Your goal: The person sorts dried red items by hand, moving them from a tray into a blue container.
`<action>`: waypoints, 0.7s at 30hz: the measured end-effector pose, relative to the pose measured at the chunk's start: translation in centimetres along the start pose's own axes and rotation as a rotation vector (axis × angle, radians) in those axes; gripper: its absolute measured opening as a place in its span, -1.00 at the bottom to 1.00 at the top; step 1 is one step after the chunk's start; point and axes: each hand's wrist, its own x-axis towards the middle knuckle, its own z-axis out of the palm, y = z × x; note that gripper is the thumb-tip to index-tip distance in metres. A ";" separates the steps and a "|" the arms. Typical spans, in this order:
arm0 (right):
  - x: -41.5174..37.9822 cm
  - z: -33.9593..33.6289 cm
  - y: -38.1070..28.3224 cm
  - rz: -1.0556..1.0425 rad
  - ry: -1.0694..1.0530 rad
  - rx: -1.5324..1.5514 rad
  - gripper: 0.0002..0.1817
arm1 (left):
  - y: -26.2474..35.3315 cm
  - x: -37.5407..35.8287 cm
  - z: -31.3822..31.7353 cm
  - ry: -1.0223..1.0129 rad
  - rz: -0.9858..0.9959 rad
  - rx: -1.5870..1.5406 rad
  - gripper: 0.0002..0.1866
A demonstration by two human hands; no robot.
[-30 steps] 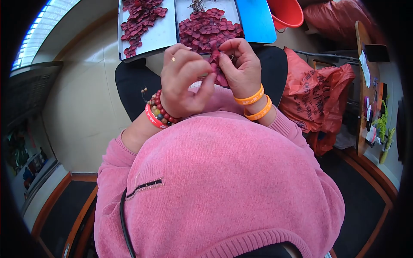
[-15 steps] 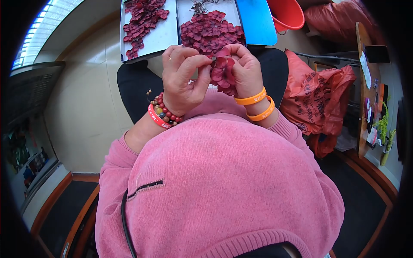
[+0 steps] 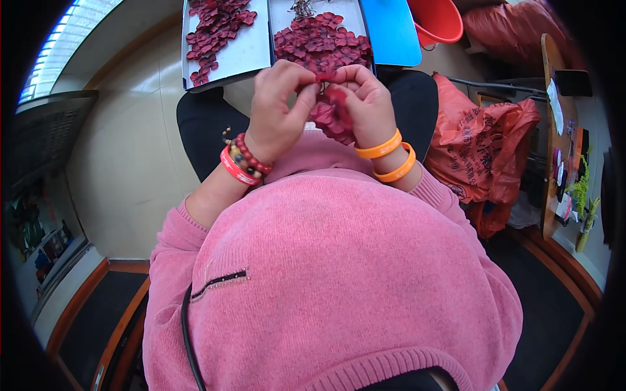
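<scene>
The left hand [image 3: 279,107] and right hand [image 3: 370,112] are together in front of the chest, fingertips almost meeting. The left hand is pinched, thumb against forefinger, on the upper part of a dark red flower cluster [image 3: 332,116]. The right hand is closed around the side of the same cluster, its thumb against the petals; the cluster hangs between the two palms, above the lap, and its lower end points toward the pink sweater [image 3: 352,260]. Exactly which petals each fingertip grips is too small to tell.

Below the cluster, the wrists stand apart, with a gap between them. The left wrist carries a beaded bracelet [image 3: 251,158] and a red band [image 3: 233,168], the right wrist two orange bands [image 3: 380,149].

Just beyond the fingertips runs the dark near edge of a white tray [image 3: 352,14] holding loose dark red flowers [image 3: 319,42], with thin brown stems [image 3: 302,9] at the far side. The fingertips overlap this edge in the view, so room is tight on that side. Another white tray [image 3: 254,49] adjoins on the left, its flowers [image 3: 215,36] in a long strip. A blue panel [image 3: 391,32] borders the right side, with a red bucket [image 3: 438,23] beside it. Outward from the left leg [image 3: 205,130] spreads pale floor [image 3: 134,150]; near the right leg [image 3: 417,107] sits a red plastic bag [image 3: 479,146].
</scene>
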 end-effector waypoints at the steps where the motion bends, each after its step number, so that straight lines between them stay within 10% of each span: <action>1: 0.0 0.3 0.2 -0.076 0.011 -0.090 -0.87 | -0.1 0.1 -0.2 -0.053 -0.247 -0.304 -0.90; 3: -0.3 0.2 0.1 -0.091 -0.031 -0.230 -0.85 | 0.0 0.5 -0.8 -0.155 -0.742 -0.913 -0.92; 6: -0.2 -0.2 -0.1 0.015 -0.072 -0.129 -0.86 | -0.3 0.6 -1.1 -0.198 -0.786 -0.947 -0.89; 13: 0.3 -0.9 -0.5 0.195 -0.017 0.138 -0.74 | -1.1 -0.6 0.6 0.203 -0.323 -0.343 -0.79; 21: 0.2 -1.0 -0.2 0.110 -0.049 0.140 -0.80 | 0.9 -0.3 -0.5 0.067 0.029 0.044 -0.81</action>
